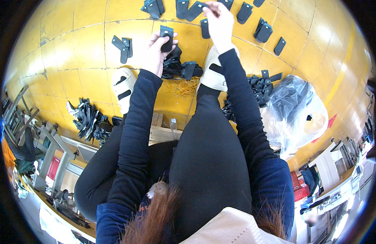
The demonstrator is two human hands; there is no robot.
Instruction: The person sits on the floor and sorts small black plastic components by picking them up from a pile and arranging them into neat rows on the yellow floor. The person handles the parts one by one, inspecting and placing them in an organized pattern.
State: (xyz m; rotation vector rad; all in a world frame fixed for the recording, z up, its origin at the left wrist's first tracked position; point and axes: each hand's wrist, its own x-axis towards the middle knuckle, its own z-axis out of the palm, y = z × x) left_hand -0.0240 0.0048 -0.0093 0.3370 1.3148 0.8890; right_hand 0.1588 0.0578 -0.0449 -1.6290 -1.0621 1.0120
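My left hand (154,53) is closed around a black flat tab (167,39) with a rounded end and a small pale mark; whether it is one piece or a thin stack I cannot tell. Ahead and to the right, my right hand (220,25) pinches the corner of another black flat piece (195,11) at the far side of the floor. That piece lies beside a small stack of similar tabs (182,8). Just below my right hand is a single tab (204,29). Between my feet, a heap of black pieces (171,67) lies near the left hand.
Small groups of black tabs (262,31) are spread over the yellow tiled floor (86,49). Larger piles lie left (88,118) and right (259,89). A clear plastic bag (297,110) stands on the right, yellow strings (184,86) between my pale shoes (213,75). Machine tables flank both sides.
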